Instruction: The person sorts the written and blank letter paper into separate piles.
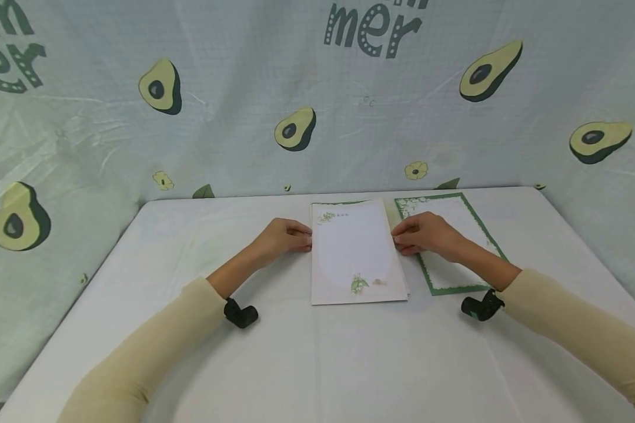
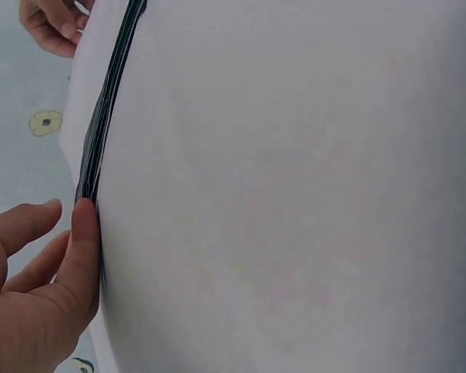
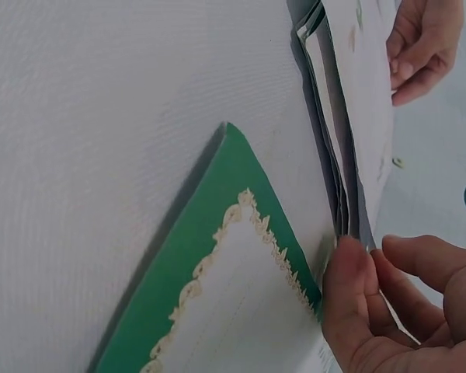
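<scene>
A stack of decorated paper sheets [image 1: 356, 252] lies on the white table, its pale top sheet printed with small green sprigs. At the stack's left edge, my left hand [image 1: 286, 238] touches it with fairly straight fingers; the left wrist view has the thumb apart from the fingers [image 2: 84, 241]. My right hand [image 1: 423, 235] touches the opposite edge with its fingertips. In the right wrist view, the layered sheets [image 3: 334, 132] are slightly uneven and fanned along that side, with the thumb close to the top sheet. Below the right hand and forearm lies a green-bordered sheet [image 1: 450, 282], partly covered.
The table [image 1: 317, 364] has a white cloth over it. Behind it hangs a pale curtain [image 1: 233, 147] with avocado prints. A black wrist camera [image 1: 240, 314] sits on the left wrist, another black camera [image 1: 481, 305] on the right.
</scene>
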A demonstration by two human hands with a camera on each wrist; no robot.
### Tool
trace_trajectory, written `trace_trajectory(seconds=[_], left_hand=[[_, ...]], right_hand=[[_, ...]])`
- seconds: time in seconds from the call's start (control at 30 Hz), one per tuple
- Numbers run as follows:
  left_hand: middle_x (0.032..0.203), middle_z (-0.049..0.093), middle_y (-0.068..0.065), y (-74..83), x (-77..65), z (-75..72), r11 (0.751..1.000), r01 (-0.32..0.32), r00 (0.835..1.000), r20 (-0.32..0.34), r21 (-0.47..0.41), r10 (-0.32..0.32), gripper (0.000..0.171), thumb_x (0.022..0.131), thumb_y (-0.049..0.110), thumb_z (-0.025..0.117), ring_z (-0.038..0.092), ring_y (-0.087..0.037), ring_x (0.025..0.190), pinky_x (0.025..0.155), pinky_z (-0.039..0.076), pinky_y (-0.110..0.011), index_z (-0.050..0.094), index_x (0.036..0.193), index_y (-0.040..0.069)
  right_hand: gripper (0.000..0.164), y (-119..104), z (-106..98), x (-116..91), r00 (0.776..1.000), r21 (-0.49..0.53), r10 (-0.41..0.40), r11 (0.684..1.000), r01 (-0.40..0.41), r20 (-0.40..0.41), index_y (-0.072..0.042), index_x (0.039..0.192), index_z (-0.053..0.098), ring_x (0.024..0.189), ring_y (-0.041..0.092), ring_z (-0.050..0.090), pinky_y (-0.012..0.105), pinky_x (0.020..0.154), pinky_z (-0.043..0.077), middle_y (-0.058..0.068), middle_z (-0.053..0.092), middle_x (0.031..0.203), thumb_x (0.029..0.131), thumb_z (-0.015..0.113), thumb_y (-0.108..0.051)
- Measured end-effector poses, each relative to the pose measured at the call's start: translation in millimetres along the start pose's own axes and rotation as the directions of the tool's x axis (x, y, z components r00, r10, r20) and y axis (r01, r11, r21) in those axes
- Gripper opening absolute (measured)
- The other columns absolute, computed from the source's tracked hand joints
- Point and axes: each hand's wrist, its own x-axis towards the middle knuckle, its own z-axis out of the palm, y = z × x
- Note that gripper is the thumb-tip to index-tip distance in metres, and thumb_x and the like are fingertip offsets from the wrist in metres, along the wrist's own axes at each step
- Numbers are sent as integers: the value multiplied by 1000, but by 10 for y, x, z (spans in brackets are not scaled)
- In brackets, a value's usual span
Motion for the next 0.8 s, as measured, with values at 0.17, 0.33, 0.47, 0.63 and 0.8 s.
trace_trajectory(seconds=[0.17,0.33,0.47,0.63,0.8], left_hand=[[105,70,-13,-9,3,6,1000,-22,1000,-15,17,22,29,97,5,70,71,-17,87,81,62,-27,66,124,-3],[107,67,-13,12,-19,42,999,-47,998,-46,19,48,30,96,7,72,70,-17,90,78,60,-25,66,124,-1],[110,68,-14,37,-38,82,998,-69,995,-70,-4,69,32,94,6,73,71,-16,91,81,61,-26,65,124,-3],[110,70,-16,48,-45,125,993,-67,995,-77,-93,60,36,93,0,73,72,-15,87,84,62,-29,63,126,-6],[110,71,-17,18,-47,133,993,-56,995,-94,-103,46,36,93,-1,73,72,-13,87,84,62,-27,63,127,-5]], right_hand=[[31,-28,6,-13,998,-50,-39,998,36,-43,3,125,66,96,21,72,32,86,62,18,68,117,99,68,-14],[31,-56,42,-4,996,-49,-59,997,56,-60,2,122,67,99,22,72,32,86,62,15,71,113,98,70,-17],[32,-80,69,-3,996,-35,-53,998,51,-69,3,122,65,98,24,73,32,85,62,15,74,112,98,71,-17],[32,-79,92,-4,995,6,-43,999,43,-87,5,122,64,94,21,74,28,83,61,16,75,110,97,71,-13],[33,-46,111,-10,993,46,-53,997,58,-107,7,123,63,90,16,73,27,83,62,16,75,108,96,71,-11]])
